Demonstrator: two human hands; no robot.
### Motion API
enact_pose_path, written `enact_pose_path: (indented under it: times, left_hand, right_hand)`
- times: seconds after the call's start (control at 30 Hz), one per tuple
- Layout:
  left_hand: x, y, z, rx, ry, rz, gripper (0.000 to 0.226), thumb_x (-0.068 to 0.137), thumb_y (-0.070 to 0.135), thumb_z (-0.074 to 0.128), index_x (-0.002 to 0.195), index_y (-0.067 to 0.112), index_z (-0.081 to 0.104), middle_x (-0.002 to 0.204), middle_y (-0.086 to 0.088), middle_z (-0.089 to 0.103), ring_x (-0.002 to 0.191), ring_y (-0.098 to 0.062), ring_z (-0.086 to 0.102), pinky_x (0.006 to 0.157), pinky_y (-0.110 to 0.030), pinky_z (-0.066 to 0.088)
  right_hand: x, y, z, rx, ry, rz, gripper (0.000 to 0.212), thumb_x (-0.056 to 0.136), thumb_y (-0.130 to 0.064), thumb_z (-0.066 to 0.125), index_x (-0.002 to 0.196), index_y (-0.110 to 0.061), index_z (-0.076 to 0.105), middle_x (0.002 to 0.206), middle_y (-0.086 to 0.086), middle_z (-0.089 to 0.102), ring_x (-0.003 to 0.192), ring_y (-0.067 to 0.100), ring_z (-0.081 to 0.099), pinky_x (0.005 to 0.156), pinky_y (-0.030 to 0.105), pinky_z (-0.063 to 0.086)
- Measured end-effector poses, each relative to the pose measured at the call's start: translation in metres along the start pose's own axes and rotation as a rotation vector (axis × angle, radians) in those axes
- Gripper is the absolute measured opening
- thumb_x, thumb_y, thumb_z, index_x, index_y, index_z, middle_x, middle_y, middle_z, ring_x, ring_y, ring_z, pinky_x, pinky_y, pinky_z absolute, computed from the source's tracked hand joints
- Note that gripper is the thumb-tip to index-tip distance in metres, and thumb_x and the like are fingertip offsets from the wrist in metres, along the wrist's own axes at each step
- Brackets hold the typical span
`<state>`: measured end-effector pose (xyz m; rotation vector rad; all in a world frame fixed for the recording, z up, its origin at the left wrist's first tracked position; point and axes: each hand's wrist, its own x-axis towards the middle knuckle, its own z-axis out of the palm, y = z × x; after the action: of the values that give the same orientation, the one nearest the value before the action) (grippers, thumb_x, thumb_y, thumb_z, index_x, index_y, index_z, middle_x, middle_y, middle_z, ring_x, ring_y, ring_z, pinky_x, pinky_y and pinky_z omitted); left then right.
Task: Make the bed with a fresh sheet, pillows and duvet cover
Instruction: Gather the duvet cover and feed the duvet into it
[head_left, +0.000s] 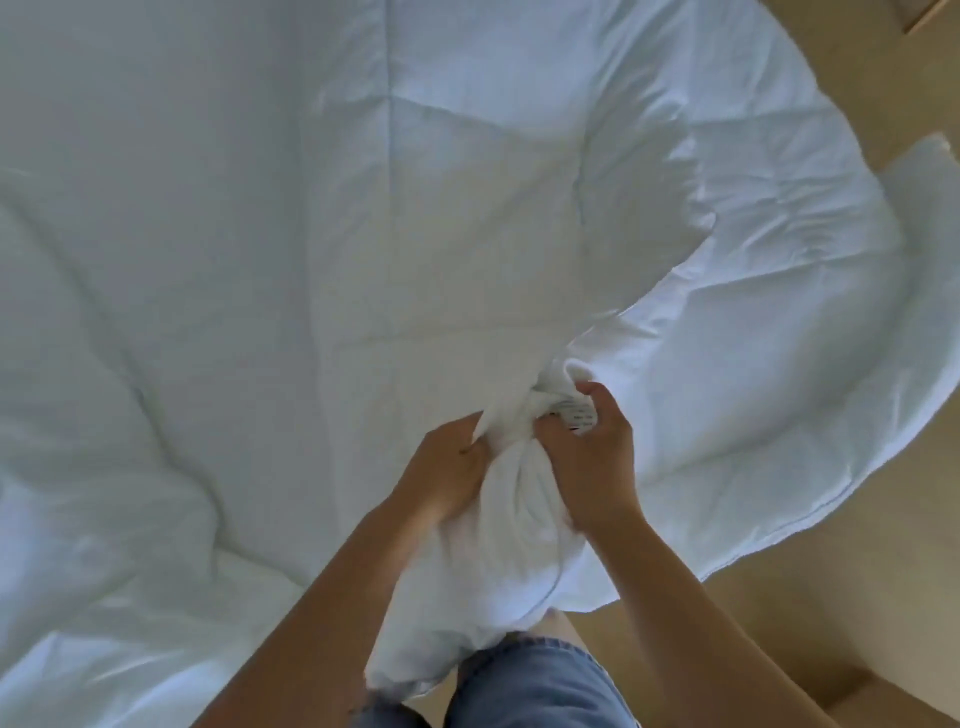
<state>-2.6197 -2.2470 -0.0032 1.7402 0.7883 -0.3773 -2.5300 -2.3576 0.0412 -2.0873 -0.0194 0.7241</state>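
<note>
While the white duvet (467, 208) lay spread across the bed, its right edge reaching out over the tan floor (831, 519), I saw its near corner bunched up just above the person's jeans (530, 680). Left hand (452, 462) and right hand (592, 457) both gripped that bunched corner, side by side, fingers curled into the cloth. A small printed label (577, 415) showed at the right hand's fingertips.

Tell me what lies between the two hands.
Head view: a bunched duvet corner fills the gap between the left hand and right hand, both gripping it, with a printed label showing on it.
</note>
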Motion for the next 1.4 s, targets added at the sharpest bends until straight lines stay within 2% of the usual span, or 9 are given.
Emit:
enact_pose_path:
  times: [0.17,0.37,0.47,0.6,0.77,1.0,1.17,1.27,1.4]
  left_hand:
    - [-0.087,-0.091,-0.088,-0.318,0.384,-0.07,0.04,0.096,0.009,0.041,0.089,0.043,0.059,0.083,0.025,0.065,0.075,0.016,0.058,0.065,0.0,0.04]
    - [-0.191,-0.256,-0.106,-0.517,0.499,-0.3,0.044,0.097,0.011,0.044,0.074,0.045,0.058,0.071,0.012,0.06,0.063,-0.007,0.054,0.059,-0.02,0.039]
    - [-0.203,-0.323,-0.086,-0.451,0.402,-0.417,0.028,0.099,0.027,0.047,0.124,0.023,0.058,0.108,-0.002,0.065,0.096,-0.016,0.062,0.079,-0.018,0.043]
    - [-0.191,-0.364,-0.074,-0.217,0.553,-0.514,0.051,0.096,0.039,0.049,0.139,0.014,0.042,0.13,-0.01,0.05,0.122,-0.026,0.046,0.099,-0.034,0.035]
    - [-0.157,-0.355,-0.071,-0.342,0.566,-0.579,0.048,0.088,0.045,0.058,0.115,0.005,0.056,0.111,-0.013,0.056,0.107,-0.03,0.054,0.087,-0.039,0.044]
    - [-0.134,-0.34,-0.071,-0.712,0.71,-0.591,0.022,0.096,0.013,0.044,0.094,-0.002,0.06,0.097,-0.022,0.061,0.094,-0.036,0.058,0.08,-0.04,0.044]
    - [-0.176,-0.334,-0.107,-1.358,0.905,-0.805,0.028,0.098,0.015,0.033,0.071,0.017,0.041,0.074,-0.003,0.043,0.072,-0.024,0.045,0.071,-0.034,0.04]
    - [-0.238,-0.324,-0.138,-1.424,1.055,-0.747,0.025,0.098,0.022,0.038,0.075,0.026,0.045,0.084,0.003,0.048,0.085,-0.019,0.049,0.078,-0.033,0.041]
    - [-0.338,-0.303,-0.18,-1.483,1.048,-0.525,0.037,0.089,0.011,0.044,0.057,0.018,0.061,0.06,0.0,0.055,0.06,-0.021,0.055,0.056,-0.027,0.044]
  right_hand:
    - [-0.057,-0.055,0.139,-0.292,-0.456,-0.326,0.03,0.083,-0.016,0.057,0.111,-0.027,0.058,0.088,-0.017,0.06,0.085,0.012,0.059,0.076,0.024,0.046]
    - [-0.157,-0.014,0.291,-0.977,-0.852,-0.596,0.031,0.091,-0.025,0.047,0.122,-0.021,0.049,0.12,0.002,0.057,0.111,0.026,0.053,0.082,0.03,0.038]
    - [-0.168,0.028,0.322,-1.331,-0.852,-0.591,0.026,0.094,-0.026,0.042,0.118,-0.016,0.047,0.119,0.005,0.055,0.113,0.027,0.053,0.086,0.032,0.041]
    - [-0.174,0.063,0.34,-1.559,-0.693,-0.478,0.06,0.088,-0.037,0.053,0.135,-0.009,0.031,0.133,0.01,0.043,0.12,0.028,0.045,0.092,0.035,0.041]
    - [-0.201,0.092,0.356,-1.658,-0.628,-0.612,0.085,0.089,-0.046,0.049,0.15,-0.01,0.001,0.144,0.015,0.027,0.13,0.032,0.032,0.096,0.037,0.037]
    - [-0.191,0.107,0.331,-1.812,-0.652,-0.736,0.059,0.089,-0.033,0.05,0.14,-0.014,0.028,0.134,0.013,0.035,0.122,0.03,0.036,0.102,0.039,0.029]
    - [-0.179,0.106,0.327,-1.577,-0.753,-0.661,0.076,0.086,-0.068,0.035,0.142,-0.019,0.028,0.139,0.011,0.031,0.129,0.031,0.027,0.107,0.04,0.019]
    - [-0.191,0.089,0.347,-1.199,-0.829,-0.62,0.065,0.093,-0.057,0.038,0.145,-0.019,0.031,0.141,0.01,0.032,0.13,0.027,0.027,0.108,0.037,0.017]
    - [-0.227,0.034,0.393,-0.382,-1.034,0.034,0.067,0.093,-0.055,0.044,0.148,-0.021,0.027,0.152,0.001,0.029,0.135,0.013,0.028,0.106,0.028,0.02]
